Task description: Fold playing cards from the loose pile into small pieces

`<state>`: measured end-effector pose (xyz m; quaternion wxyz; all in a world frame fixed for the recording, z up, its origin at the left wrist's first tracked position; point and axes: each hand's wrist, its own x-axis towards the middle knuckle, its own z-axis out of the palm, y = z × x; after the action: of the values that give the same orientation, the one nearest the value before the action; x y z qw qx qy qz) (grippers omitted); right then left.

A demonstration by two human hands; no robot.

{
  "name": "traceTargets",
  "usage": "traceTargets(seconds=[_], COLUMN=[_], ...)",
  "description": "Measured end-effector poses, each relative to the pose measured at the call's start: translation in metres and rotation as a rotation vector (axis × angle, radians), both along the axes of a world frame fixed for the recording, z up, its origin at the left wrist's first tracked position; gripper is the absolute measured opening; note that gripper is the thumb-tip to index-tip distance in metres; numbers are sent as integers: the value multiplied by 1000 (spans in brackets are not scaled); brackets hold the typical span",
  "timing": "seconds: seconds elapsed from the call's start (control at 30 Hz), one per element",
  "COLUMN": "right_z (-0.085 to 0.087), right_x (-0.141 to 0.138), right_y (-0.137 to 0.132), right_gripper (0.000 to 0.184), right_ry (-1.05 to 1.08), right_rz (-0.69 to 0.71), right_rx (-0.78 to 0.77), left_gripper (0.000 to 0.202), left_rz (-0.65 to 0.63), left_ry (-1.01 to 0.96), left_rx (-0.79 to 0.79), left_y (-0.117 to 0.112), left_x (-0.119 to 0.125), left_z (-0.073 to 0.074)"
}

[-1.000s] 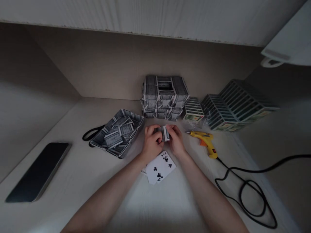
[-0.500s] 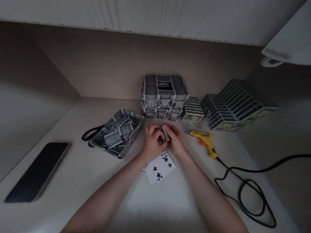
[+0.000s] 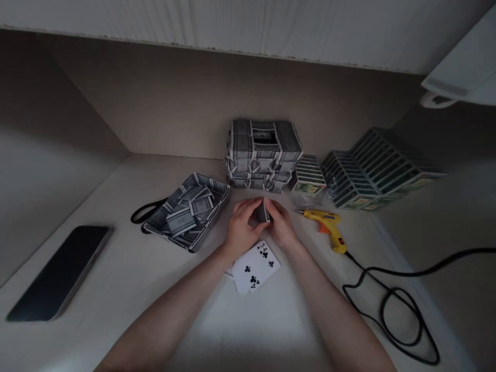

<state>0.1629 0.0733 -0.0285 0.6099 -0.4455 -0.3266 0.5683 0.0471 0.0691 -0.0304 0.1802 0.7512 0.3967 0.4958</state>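
Note:
Between my two hands is a small folded playing card (image 3: 262,213) with a dark patterned back. My left hand (image 3: 243,223) is closed on its left side, thumb in front and fingers behind. My right hand (image 3: 280,221) grips the right edge, with some fingertips hidden. Just below, face-up playing cards (image 3: 253,267) lie overlapped on the white tabletop, a four of clubs on top. To the left of my hands stands an open tray built from folded cards (image 3: 211,228), holding several folded card pieces (image 3: 181,222).
A card-built box with a cut-out top (image 3: 263,150) stands at the back. Boxed card decks (image 3: 349,178) are stacked right of it. A yellow glue gun (image 3: 325,222) with a looping black cord (image 3: 382,299) lies right. Scissors' black handle (image 3: 149,211) and a phone (image 3: 60,274) lie left.
My fingers have shifted around the folded card; its patterned face now shows more fully between the hands. My left fingers have straightened somewhat. The things on the table stay put.

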Motion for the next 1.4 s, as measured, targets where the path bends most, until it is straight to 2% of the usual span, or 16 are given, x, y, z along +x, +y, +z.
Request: traceTargets(seconds=[0.23,0.57,0.77,0.97,1.07,1.13,1.23,1.33,1.4], right_z=[7,7,8,10,9,6,4,7,11], right_x=[1,1,3,2,1,1,1,0,-1], right_y=[-2,-4,-5,-5,-5,-5,-5,-7,-9], right_gripper=[28,31,29,27,36,44,56,63,62], right_ry=[40,149,184,167,132,71,-27,-101,-134], right_rz=[112,119,242,167,90,42,40,87,97], right_rx=[-9,21,-12,29,54,98,166,219,248], left_gripper=[53,55,54,58,52,42,44,43,43], left_rz=[14,-19,2,-49,-37,32,26,9,-39], left_ry=[-20,-23,-55,-73,-184,-307,-421,-385,-408], left_rx=[34,13,-9,-20,-143,-290,-540,-588,-638], left_y=[1,0,0,-2,-1,1,5,8,10], left_x=[-1,-3,-3,-5,-6,-6,-5,-6,-7], left_z=[0,6,7,12,8,3,-1,3,6])
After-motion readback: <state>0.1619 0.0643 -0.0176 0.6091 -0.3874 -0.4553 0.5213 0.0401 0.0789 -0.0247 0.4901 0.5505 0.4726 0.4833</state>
